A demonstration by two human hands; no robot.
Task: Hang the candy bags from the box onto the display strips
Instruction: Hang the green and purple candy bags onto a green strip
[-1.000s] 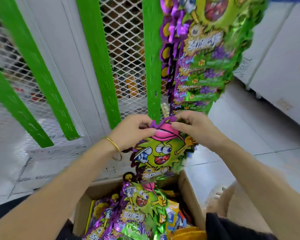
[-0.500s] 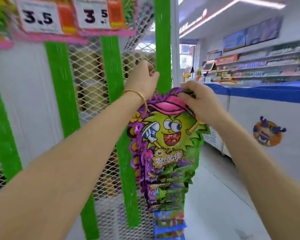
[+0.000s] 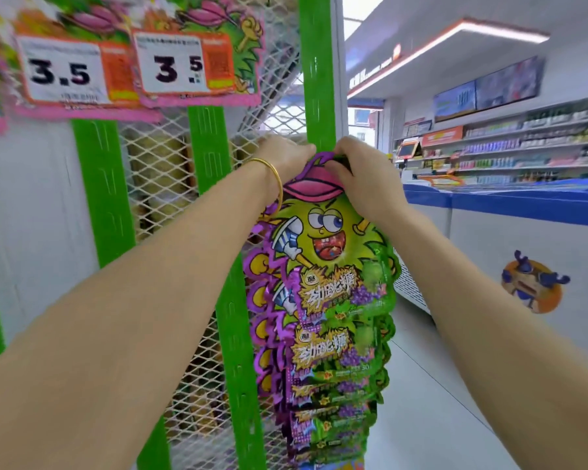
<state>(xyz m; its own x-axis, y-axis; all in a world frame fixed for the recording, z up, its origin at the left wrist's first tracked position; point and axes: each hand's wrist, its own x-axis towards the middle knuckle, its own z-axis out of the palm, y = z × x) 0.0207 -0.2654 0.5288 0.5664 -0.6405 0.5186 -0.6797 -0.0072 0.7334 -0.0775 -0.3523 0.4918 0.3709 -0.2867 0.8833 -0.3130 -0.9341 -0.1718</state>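
A green and purple candy bag with a cartoon face and pink cap is held up against the rightmost green display strip. My left hand, with a gold bangle on the wrist, grips the bag's top left edge at the strip. My right hand pinches the bag's top right by the cap. Below it, several matching bags hang overlapped down the same strip. The box is out of view.
Two more green strips run down the white mesh panel to the left, with 3.5 price tags above. A blue-topped freezer chest stands to the right; store shelves line the far wall.
Both hands lifted the bag from above the box up to the strip, over the hanging bags. In the last half second they drew closer together at the bag's top.
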